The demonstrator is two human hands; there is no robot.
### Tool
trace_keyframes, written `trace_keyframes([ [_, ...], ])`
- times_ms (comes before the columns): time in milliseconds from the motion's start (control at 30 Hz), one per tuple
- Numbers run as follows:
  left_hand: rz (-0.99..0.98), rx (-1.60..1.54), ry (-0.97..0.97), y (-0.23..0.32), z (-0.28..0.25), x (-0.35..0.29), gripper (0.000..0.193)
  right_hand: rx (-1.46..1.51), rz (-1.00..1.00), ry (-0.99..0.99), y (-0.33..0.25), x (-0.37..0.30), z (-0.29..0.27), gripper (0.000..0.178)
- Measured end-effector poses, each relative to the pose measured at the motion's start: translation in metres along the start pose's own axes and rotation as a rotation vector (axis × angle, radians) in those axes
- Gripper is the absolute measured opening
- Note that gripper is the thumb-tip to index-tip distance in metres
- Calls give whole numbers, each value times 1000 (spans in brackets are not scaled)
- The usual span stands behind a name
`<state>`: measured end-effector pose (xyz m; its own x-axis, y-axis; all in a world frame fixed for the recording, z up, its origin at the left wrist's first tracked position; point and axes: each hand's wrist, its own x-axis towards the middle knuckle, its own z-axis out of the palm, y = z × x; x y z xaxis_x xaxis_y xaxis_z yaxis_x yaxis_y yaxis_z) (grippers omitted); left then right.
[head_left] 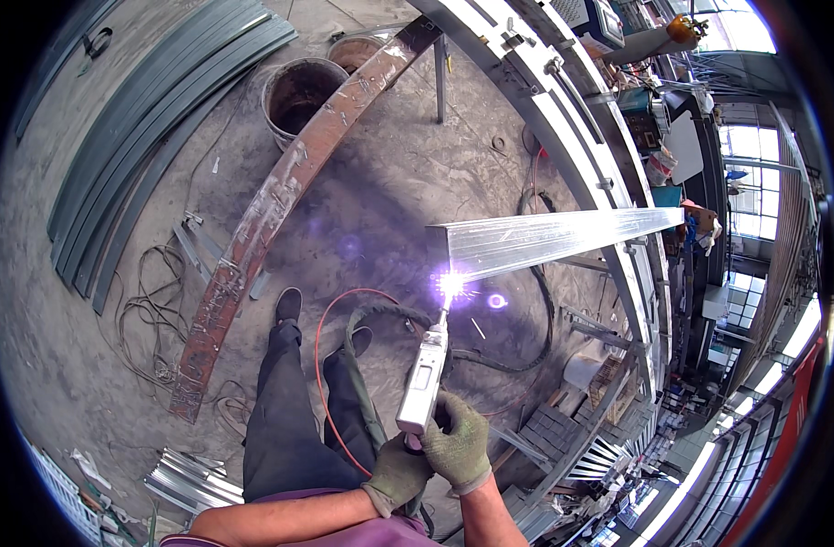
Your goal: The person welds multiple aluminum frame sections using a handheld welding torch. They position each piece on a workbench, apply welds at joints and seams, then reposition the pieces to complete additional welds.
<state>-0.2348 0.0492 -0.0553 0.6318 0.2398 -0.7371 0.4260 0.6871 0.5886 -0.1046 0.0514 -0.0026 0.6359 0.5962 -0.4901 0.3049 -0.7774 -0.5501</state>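
We hold the torch (423,378), white and boxy, in both gloved hands, just below the middle of our view toward 6 o'clock. Our left hand (399,473) is clenched around its handle; our right hand (460,443) has its fingers curled against the rear end, on the 4 o'clock side of the body. The nozzle points to 12 o'clock, and a glaring spark (451,284) burns at its tip, against the near end of the metal tube (554,242).

That tube runs from the middle toward 2 o'clock, its far part lying across the white frame (608,155). A red hose (317,351) loops on the 8 o'clock side of the torch.

A rusty beam (275,196) stretches from 12 to 8 o'clock, with a bucket (280,96) beside it at 11. Grey strips (143,150) lie at 10, a tangled cable (152,314) near 9, and shiny strips (193,479) between 7 and 8 on the floor (362,210).
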Motion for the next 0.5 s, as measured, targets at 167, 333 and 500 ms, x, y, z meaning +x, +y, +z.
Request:
trace_keyframes([
  [167,14,43,45,11,-1,0,32,-41,-16,20,4,-1,2,37],
  [333,-256,28,-77,1,4,10,36,18,117,34,17,-2,2,35],
  [500,-166,47,-86,-1,3,1,38,72,66,64,13,-12,-2,53],
])
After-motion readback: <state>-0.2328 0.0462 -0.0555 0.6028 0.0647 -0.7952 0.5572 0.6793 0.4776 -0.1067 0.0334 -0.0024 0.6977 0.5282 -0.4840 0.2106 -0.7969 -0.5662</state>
